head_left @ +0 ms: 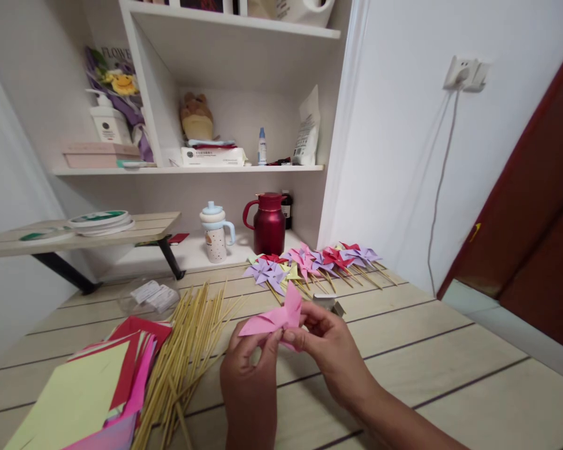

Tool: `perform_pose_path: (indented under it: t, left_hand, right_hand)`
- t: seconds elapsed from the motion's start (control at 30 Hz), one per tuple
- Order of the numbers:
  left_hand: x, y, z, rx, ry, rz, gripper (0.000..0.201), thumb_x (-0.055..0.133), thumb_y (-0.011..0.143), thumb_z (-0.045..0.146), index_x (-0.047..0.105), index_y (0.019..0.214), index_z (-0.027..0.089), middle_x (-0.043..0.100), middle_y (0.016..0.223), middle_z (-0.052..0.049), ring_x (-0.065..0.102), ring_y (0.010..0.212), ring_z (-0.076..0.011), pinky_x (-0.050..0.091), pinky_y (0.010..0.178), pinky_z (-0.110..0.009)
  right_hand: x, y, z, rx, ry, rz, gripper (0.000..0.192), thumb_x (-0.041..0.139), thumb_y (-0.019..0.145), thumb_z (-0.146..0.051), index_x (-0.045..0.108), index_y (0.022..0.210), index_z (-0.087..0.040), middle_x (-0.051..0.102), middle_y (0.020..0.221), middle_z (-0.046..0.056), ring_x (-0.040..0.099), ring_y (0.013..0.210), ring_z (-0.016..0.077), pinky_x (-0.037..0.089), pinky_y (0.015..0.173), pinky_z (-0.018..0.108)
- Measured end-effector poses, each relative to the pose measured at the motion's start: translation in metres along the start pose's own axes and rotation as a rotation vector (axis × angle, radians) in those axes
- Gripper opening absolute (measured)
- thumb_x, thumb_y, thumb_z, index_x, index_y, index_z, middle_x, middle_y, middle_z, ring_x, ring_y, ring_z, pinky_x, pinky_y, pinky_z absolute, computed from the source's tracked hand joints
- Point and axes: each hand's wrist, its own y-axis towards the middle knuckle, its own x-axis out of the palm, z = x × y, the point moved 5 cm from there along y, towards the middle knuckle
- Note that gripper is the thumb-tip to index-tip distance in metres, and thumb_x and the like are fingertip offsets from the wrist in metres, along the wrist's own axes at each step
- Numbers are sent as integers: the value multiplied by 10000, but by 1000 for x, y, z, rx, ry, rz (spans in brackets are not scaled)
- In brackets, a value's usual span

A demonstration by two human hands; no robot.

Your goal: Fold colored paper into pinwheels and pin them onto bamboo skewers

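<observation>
A pink paper pinwheel [273,319] is held up between both hands above the table. My left hand [251,369] pinches its lower left side with thumb and fingers. From the right, my right hand [326,340] grips the pinwheel near its centre and right edge, thumb in front. No stick can be made out on it. Just beyond my hands lie finished pinwheels [304,261] in purple, pink, red and yellow, each on a thin stick. A small grey box [326,302] sits behind my right hand, partly hidden.
Left of my hands lie a heap of bamboo sticks [187,350] and a stack of coloured paper [75,400]. Behind them is a clear plastic container [149,296]. A small raised stand [154,222], a tumbler [216,237] and a red jug [269,226] stand farther back.
</observation>
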Motion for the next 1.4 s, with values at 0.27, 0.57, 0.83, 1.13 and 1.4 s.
perform_pose_path:
  t: [0.27,0.57,0.83,1.13,1.4]
  left_hand:
    - [-3,2,11,234,73,-6,166,666,759,194,794,811,285,709,854,-8,673,828,-186,527,756,-274]
    - [0,0,2,165,107,-39,52,710,778,282,755,769,258,728,829,-3,675,818,-186,513,768,-278]
    - [-1,-1,2,166,125,-34,54,709,781,286,749,809,264,751,813,-2,686,796,-214,509,786,-328]
    - [0,0,20,397,117,-103,148,648,827,166,732,864,283,756,878,31,694,844,-172,517,797,-284]
    - [-9,-9,35,762,359,68,145,623,817,123,691,826,252,686,967,-13,637,903,-174,480,832,-302]
  right_hand:
    - [-5,-3,-8,-117,-87,26,162,826,719,-271,676,741,-213,640,731,-33,547,734,149,433,708,271]
    - [-5,-3,-12,-113,-96,61,195,838,682,-242,646,699,-210,611,692,-46,536,703,142,401,664,259]
    - [-5,-6,-21,-217,-181,25,135,806,738,-231,671,739,-221,606,721,-38,540,710,144,395,669,260]
    - [-8,-8,-31,-424,-279,-26,116,731,802,-142,686,782,-248,645,771,-11,590,767,172,436,695,287]
    - [-1,-19,-48,-771,-489,-36,156,651,862,-105,657,863,-261,663,750,-19,610,712,166,426,873,404]
